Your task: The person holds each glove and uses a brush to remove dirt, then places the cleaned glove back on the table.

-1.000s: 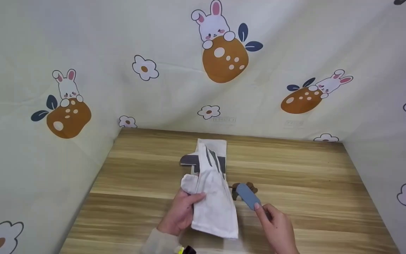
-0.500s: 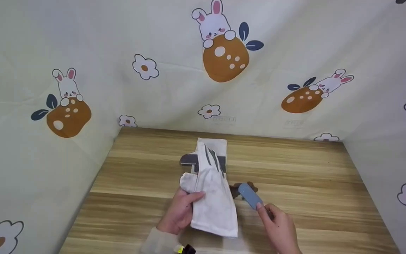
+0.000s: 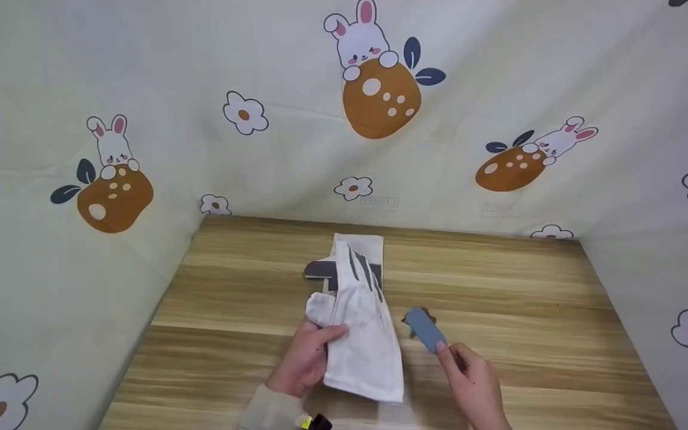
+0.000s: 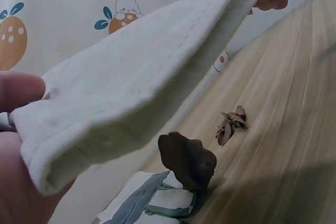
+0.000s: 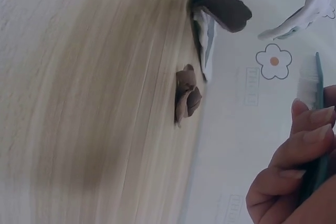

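Note:
My left hand (image 3: 302, 361) holds a white cloth work glove (image 3: 363, 346) with dark finger stripes, thumb on its near face. A second white-and-dark glove (image 3: 365, 248) lies on the table beyond it, partly covered. In my right hand (image 3: 474, 379) is a small blue-grey brush (image 3: 425, 330), pinched at its near end; the right wrist view shows its pale bristles (image 5: 307, 80). The brush is apart from the held glove. Beyond it, on the tabletop, lies a cluster of curled brown pieces (image 4: 231, 124).
A dark brown flap (image 4: 188, 160) stands up by the lying glove; I cannot tell whether it belongs to it. The wood-grain table (image 3: 230, 334) is enclosed by a pale curtain (image 3: 296, 161) printed with rabbits and flowers. A dark shadow falls on the table in the left wrist view.
The brush has shifted slightly right. A dark brown patch between the held glove and the brush, visible earlier, no longer shows. My left hand and its glove stay nearly still.

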### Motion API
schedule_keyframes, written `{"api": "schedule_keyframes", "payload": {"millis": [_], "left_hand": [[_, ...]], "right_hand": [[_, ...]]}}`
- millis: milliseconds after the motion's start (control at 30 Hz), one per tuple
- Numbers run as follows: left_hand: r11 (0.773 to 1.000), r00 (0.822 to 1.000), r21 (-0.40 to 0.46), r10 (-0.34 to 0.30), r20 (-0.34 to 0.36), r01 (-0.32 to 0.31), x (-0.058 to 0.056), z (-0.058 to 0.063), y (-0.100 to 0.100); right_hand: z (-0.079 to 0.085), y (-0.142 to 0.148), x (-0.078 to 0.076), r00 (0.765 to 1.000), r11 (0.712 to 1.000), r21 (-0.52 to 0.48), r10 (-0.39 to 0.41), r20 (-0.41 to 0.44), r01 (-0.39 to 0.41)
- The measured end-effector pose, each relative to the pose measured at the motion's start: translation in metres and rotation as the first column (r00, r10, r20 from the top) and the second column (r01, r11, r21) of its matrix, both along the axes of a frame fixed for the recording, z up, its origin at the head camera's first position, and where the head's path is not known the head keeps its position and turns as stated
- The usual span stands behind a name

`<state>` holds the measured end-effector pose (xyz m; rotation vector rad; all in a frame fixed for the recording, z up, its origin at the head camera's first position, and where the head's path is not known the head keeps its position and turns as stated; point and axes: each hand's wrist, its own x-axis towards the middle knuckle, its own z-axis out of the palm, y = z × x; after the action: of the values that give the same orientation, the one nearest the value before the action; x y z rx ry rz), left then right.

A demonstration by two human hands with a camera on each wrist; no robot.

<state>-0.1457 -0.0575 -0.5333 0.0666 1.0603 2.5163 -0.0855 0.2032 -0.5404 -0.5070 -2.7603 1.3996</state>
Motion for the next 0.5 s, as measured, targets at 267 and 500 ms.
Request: {"api": "schedule_keyframes", "payload": {"millis": [267,500], "left_hand": [[1.000,1.000,0.000,-0.018,-0.008,0.018,0.001,0.000,0.005],[0.999,0.999,0.027,-0.029,-0.024,0.029,0.003,0.000,0.004]], "right_hand": [[0.005,-0.025,0.000,0.976,0.991,-0.063,0.101,-0.192,-0.115],[0.009,-0.031,-0.002,0.977,0.985,-0.103,0.116,-0.181,-0.136]]}}
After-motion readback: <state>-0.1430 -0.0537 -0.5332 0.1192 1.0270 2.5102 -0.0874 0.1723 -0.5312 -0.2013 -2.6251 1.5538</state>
